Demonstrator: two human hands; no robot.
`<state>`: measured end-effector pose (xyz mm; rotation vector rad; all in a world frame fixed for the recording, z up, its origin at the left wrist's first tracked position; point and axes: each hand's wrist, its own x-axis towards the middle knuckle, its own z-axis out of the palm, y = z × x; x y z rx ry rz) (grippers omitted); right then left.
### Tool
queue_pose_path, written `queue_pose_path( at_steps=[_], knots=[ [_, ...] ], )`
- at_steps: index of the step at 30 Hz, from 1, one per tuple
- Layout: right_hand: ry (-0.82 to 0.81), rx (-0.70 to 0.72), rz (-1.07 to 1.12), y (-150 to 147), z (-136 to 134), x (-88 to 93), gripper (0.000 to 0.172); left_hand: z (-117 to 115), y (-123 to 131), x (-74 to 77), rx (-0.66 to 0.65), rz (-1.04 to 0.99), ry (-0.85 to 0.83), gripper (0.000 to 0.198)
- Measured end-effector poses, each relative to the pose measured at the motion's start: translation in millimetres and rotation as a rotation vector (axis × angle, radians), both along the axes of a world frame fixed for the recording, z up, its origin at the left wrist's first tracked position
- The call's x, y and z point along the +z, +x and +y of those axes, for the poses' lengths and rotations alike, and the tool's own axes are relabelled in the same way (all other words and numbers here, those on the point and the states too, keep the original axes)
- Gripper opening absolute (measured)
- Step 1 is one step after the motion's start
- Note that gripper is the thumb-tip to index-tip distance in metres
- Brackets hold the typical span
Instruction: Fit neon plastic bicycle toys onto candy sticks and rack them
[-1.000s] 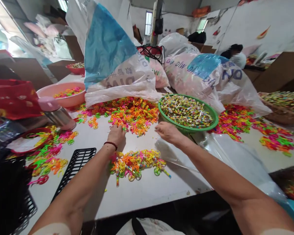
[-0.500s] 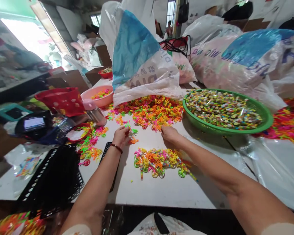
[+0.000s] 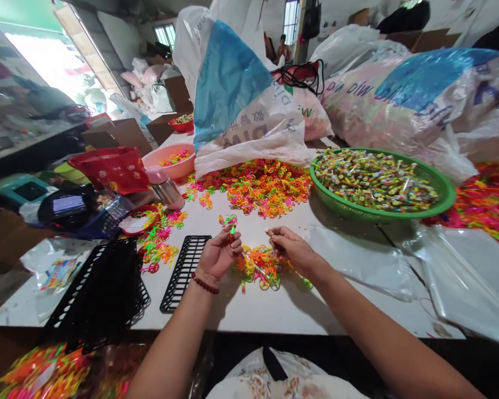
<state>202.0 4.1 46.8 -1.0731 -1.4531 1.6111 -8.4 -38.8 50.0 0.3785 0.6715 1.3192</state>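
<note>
My left hand (image 3: 219,252) is closed around small pink and green plastic toy pieces (image 3: 232,221) that poke up above the fingers. Opposite it, my right hand (image 3: 290,248) pinches a small pale-tipped piece (image 3: 269,233), too small to name surely. Beneath and between both hands lies a small pile of bright plastic pieces mixed with thin striped tubes (image 3: 263,265). A black slotted plastic tray (image 3: 184,277) rests beside my left wrist. Farther back spreads a larger heap of orange, yellow and pink plastic pieces (image 3: 266,185).
At the right stands a green basket (image 3: 378,213) full of small striped tubes. Behind the heap rises a white and blue plastic bag (image 3: 237,94). Stacked black trays (image 3: 95,288), a tumbler (image 3: 166,188) and a pink bowl (image 3: 178,166) occupy the left. Clear plastic bags (image 3: 466,271) lie at right.
Both hands have drawn back toward me from the large heap, and the right hand is now above the small pile. The black slotted tray beside my left arm shows more fully.
</note>
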Motion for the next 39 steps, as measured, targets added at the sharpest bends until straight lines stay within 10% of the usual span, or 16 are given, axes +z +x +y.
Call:
queue_pose_path(
  at_steps=[8, 14, 39],
  knots=[
    [0.353, -0.038, -0.23, -5.3, -47.4, 6.1, 0.029, -39.6, 56.3, 5.4, -0.002, 0.203, -0.045, 0.031],
    [0.331, -0.083, -0.245, 3.5, -71.0, 2.5, 0.023, -49.5, 69.0, -7.0, 0.16, 0.509, -0.028, 0.033],
    [0.423, -0.106, -0.157, 12.8, -86.7, -20.5, 0.02, -61.7, 92.6, -12.4, 0.239, 0.683, -0.013, 0.029]
  ],
)
